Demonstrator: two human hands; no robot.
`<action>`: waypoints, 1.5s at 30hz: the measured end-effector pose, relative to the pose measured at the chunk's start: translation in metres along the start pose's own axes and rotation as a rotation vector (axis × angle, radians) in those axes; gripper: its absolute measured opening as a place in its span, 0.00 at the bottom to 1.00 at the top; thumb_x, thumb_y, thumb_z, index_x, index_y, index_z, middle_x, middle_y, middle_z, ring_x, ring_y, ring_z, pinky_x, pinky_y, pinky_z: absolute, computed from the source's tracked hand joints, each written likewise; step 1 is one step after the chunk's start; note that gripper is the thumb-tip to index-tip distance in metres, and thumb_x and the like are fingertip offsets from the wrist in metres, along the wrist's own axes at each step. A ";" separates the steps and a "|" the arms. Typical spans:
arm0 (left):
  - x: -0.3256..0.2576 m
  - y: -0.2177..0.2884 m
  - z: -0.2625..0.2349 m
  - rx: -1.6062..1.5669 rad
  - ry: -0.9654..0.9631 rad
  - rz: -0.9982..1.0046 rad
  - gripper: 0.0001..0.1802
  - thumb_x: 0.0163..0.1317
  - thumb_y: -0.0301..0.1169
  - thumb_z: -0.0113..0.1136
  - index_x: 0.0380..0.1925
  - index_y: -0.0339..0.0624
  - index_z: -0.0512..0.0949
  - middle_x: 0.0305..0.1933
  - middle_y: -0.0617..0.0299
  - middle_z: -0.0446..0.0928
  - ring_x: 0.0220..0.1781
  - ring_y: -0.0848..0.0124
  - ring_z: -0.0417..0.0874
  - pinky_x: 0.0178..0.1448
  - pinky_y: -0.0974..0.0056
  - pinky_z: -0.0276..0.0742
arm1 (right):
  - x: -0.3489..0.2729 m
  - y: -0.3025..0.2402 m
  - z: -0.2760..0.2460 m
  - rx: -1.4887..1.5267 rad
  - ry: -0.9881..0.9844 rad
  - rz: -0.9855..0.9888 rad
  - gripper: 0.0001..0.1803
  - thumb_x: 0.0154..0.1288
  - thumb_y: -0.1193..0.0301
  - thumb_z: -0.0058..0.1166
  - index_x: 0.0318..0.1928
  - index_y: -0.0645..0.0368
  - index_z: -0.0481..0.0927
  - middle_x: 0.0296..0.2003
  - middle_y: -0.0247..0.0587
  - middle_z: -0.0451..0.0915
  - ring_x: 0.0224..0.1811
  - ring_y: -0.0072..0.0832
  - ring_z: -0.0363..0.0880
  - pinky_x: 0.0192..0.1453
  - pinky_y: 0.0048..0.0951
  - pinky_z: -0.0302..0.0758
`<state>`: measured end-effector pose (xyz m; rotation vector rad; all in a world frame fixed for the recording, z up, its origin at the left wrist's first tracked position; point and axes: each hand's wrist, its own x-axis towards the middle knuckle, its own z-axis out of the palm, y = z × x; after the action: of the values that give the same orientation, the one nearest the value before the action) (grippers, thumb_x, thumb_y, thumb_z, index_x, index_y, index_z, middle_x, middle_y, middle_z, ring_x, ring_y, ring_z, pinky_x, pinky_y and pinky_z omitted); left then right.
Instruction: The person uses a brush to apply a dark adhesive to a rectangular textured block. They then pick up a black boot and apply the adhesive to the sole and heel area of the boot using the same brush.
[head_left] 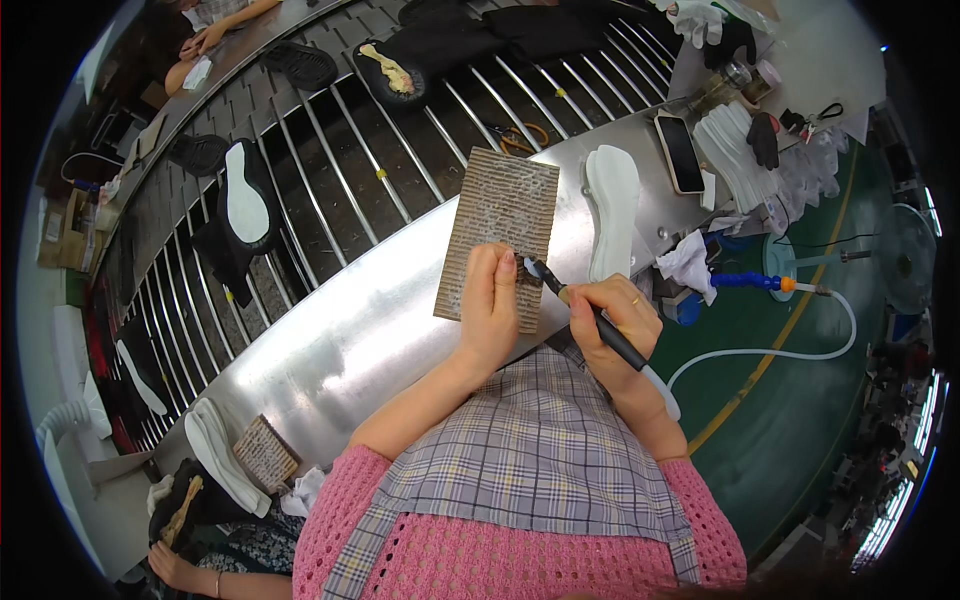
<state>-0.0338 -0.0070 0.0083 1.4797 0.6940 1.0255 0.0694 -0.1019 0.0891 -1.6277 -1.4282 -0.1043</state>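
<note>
Black tool (620,343) in right fingers (616,298)

A footwear workshop: a flat white sole-shaped piece (246,195) lies over a rack of shiny parallel metal rods (362,142), beside a smooth silver metal bench (350,335) (the green floor (800,400) carries a yellow line (743,392)).

Along the far side, a slatted conveyor with metal rollers (312,185) carries a black shoe with a white sole-shaped piece (248,200) at left. An orange-handled tool (540,133) lies among the rollers. Far right sit a phone (679,152), a lidded jar (762,79) and white gloves (697,22). Beyond, a yellow line (770,357) crosses the green floor (760,460).
</note>
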 end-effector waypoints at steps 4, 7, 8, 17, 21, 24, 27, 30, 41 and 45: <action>0.006 0.001 -0.002 0.062 -0.033 0.055 0.11 0.75 0.29 0.44 0.36 0.32 0.70 0.38 0.52 0.69 0.41 0.60 0.71 0.50 0.62 0.68 | 0.007 0.007 -0.015 0.079 -0.047 0.176 0.03 0.60 0.77 0.62 0.31 0.63 0.82 0.26 0.40 0.80 0.27 0.30 0.79 0.33 0.28 0.74; 0.009 -0.002 -0.002 0.098 -0.048 0.134 0.10 0.75 0.28 0.45 0.35 0.33 0.71 0.38 0.52 0.70 0.40 0.60 0.71 0.48 0.61 0.68 | 0.013 0.011 -0.020 0.135 -0.079 0.246 0.02 0.59 0.77 0.62 0.31 0.63 0.82 0.26 0.40 0.81 0.26 0.28 0.79 0.32 0.26 0.73; 0.010 0.000 -0.002 0.089 -0.050 0.136 0.10 0.75 0.28 0.45 0.35 0.33 0.71 0.38 0.52 0.70 0.40 0.60 0.71 0.48 0.62 0.69 | 0.017 0.009 -0.021 0.137 -0.091 0.242 0.02 0.59 0.78 0.62 0.31 0.64 0.82 0.26 0.40 0.80 0.26 0.27 0.79 0.31 0.26 0.72; 0.019 -0.002 0.001 0.111 -0.091 0.130 0.10 0.75 0.28 0.46 0.35 0.33 0.72 0.38 0.53 0.70 0.40 0.60 0.72 0.48 0.62 0.69 | 0.027 0.011 -0.026 0.122 -0.249 0.177 0.04 0.58 0.77 0.63 0.32 0.64 0.81 0.27 0.40 0.79 0.29 0.30 0.77 0.34 0.27 0.72; 0.023 -0.010 0.000 0.085 -0.140 0.052 0.11 0.75 0.30 0.46 0.36 0.33 0.72 0.37 0.53 0.70 0.40 0.61 0.72 0.49 0.62 0.69 | 0.039 0.022 -0.036 0.144 -0.328 0.205 0.04 0.59 0.75 0.62 0.33 0.63 0.81 0.28 0.40 0.79 0.31 0.31 0.77 0.36 0.27 0.72; 0.024 -0.016 0.003 0.054 -0.153 0.001 0.12 0.76 0.31 0.46 0.36 0.33 0.73 0.37 0.53 0.70 0.40 0.62 0.72 0.49 0.63 0.69 | 0.037 0.032 -0.034 0.220 -0.260 0.313 0.05 0.61 0.75 0.61 0.33 0.65 0.83 0.27 0.38 0.80 0.29 0.25 0.76 0.34 0.25 0.71; 0.027 -0.017 0.005 0.029 -0.162 -0.023 0.13 0.76 0.31 0.45 0.36 0.33 0.73 0.37 0.54 0.70 0.40 0.62 0.72 0.49 0.64 0.69 | 0.038 0.032 -0.031 0.258 -0.217 0.361 0.06 0.61 0.74 0.61 0.33 0.66 0.83 0.27 0.38 0.81 0.27 0.21 0.76 0.33 0.24 0.71; 0.030 -0.015 0.005 -0.010 -0.160 -0.035 0.13 0.76 0.31 0.45 0.36 0.33 0.73 0.37 0.54 0.70 0.40 0.63 0.72 0.49 0.64 0.68 | 0.041 0.029 -0.032 0.228 -0.280 0.391 0.06 0.61 0.74 0.61 0.32 0.67 0.83 0.27 0.38 0.82 0.27 0.22 0.76 0.33 0.24 0.71; 0.033 -0.015 0.015 -0.040 -0.150 -0.047 0.13 0.76 0.32 0.44 0.36 0.33 0.72 0.36 0.57 0.69 0.39 0.67 0.71 0.47 0.66 0.68 | 0.031 0.034 -0.025 0.283 -0.055 0.480 0.07 0.65 0.74 0.60 0.32 0.65 0.85 0.25 0.35 0.84 0.22 0.13 0.74 0.26 0.19 0.69; 0.030 -0.008 0.021 -0.168 -0.085 -0.142 0.14 0.77 0.33 0.44 0.36 0.33 0.72 0.35 0.60 0.69 0.37 0.72 0.69 0.45 0.68 0.67 | 0.019 0.035 -0.010 0.055 0.080 0.130 0.03 0.56 0.78 0.66 0.31 0.62 0.83 0.23 0.40 0.80 0.21 0.28 0.77 0.28 0.25 0.73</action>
<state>-0.0004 0.0111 0.0075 1.3015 0.6272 0.8848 0.1089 -0.0911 0.0859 -1.6481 -1.2516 -0.0544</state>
